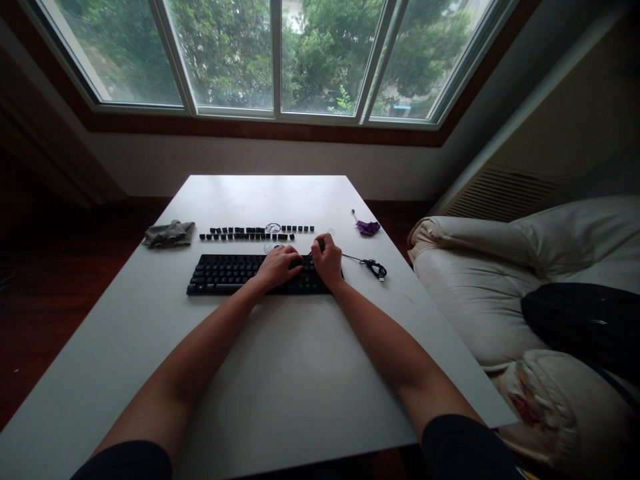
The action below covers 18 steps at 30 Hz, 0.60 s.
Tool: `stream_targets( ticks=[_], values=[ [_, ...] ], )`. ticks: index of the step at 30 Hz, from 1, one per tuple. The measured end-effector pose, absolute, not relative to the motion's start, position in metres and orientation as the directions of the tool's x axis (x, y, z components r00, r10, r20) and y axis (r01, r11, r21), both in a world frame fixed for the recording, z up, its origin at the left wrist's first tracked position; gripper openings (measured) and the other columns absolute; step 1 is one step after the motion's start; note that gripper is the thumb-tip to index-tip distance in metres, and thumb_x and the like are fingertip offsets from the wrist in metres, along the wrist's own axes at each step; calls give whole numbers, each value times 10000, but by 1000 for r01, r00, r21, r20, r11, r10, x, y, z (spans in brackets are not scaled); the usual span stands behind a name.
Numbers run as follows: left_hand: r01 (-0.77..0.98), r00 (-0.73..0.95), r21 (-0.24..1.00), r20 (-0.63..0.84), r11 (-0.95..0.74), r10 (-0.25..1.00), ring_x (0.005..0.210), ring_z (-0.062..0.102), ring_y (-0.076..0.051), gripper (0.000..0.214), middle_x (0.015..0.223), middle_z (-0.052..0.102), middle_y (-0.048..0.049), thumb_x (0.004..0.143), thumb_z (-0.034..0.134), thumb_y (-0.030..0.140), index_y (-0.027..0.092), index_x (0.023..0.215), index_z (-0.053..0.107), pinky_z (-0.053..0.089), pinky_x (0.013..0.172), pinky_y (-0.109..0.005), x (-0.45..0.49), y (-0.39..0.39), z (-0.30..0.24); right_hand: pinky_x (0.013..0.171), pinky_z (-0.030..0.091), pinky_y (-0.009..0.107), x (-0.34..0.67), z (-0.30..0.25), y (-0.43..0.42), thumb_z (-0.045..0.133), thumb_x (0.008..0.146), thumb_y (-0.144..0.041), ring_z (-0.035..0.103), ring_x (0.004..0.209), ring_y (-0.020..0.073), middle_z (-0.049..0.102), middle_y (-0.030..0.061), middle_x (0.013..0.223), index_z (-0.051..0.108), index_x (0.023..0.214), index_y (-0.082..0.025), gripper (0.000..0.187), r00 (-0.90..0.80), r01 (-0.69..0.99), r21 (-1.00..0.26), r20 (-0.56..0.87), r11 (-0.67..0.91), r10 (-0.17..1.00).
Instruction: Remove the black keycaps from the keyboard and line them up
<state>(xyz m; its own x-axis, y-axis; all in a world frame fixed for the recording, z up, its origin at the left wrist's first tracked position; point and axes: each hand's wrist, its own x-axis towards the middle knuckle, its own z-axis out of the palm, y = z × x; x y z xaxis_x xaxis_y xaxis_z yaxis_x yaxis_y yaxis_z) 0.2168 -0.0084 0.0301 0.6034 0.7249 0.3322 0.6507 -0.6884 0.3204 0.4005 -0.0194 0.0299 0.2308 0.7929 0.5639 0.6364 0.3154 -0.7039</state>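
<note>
While a broad white table (285,373) fills the middle of the scene, a black keyboard (225,270) lies across it, under and to the left of the person's hands. The left hand (279,267) rests over the keyboard right of its middle, fingers bent downward; whether they grip anything cannot be told. The right hand (327,260), above the keyboard's right end, is curled closed around a small dark piece (321,245) that shows beside the thumb. The keyboard is a flat, dark rectangle, its left part densely set with black keys and its right part largely covered by the hands. Its long axis runs left to right, with one long edge towards the person and the other towards the window (227,53). On the far left lies a crumpled grey cloth (170,234). A bundled black cable (375,268) sits right of the keyboard, a purple item (369,229) farther beyond. Smallest are the loose black keycaps (255,231), lined up in rows on the keyboard's far side.
</note>
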Motion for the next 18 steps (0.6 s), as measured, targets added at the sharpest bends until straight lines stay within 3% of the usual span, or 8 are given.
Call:
stream_targets(
  ticks=[3,7,13,18],
  values=[
    [642,585,355,346,-679,734,1055,589,-278,276,1125,677,-76,886,634,397,250,1098,732,469,957,-434,217,-7,29,660,460,276,399,30,-21,491,934,-376,604,620,176,629,-6,690,612,958,-219,200,186,609,-711,559,352,808],
    [596,519,504,351,-625,779,1025,630,-253,267,1081,706,-65,901,615,397,247,1085,738,497,932,-397,216,-3,31,669,477,279,396,31,-26,527,919,-379,608,621,172,634,-11,676,632,939,-227,186,123,573,-713,562,404,818],
    [391,507,748,310,-536,804,1022,676,-227,266,1087,750,-47,891,625,364,231,1086,748,514,940,-344,212,7,30,692,516,295,394,37,-30,540,917,-397,643,632,175,663,-11,670,629,944,-231,190,148,445,-793,523,416,839],
    [249,528,857,271,-452,805,1033,687,-240,329,1102,757,-55,867,655,390,212,1131,736,518,956,-351,212,12,27,669,535,299,393,40,-30,559,913,-424,672,632,178,674,-14,668,610,936,-232,199,179,314,-856,479,411,860]
  ],
)
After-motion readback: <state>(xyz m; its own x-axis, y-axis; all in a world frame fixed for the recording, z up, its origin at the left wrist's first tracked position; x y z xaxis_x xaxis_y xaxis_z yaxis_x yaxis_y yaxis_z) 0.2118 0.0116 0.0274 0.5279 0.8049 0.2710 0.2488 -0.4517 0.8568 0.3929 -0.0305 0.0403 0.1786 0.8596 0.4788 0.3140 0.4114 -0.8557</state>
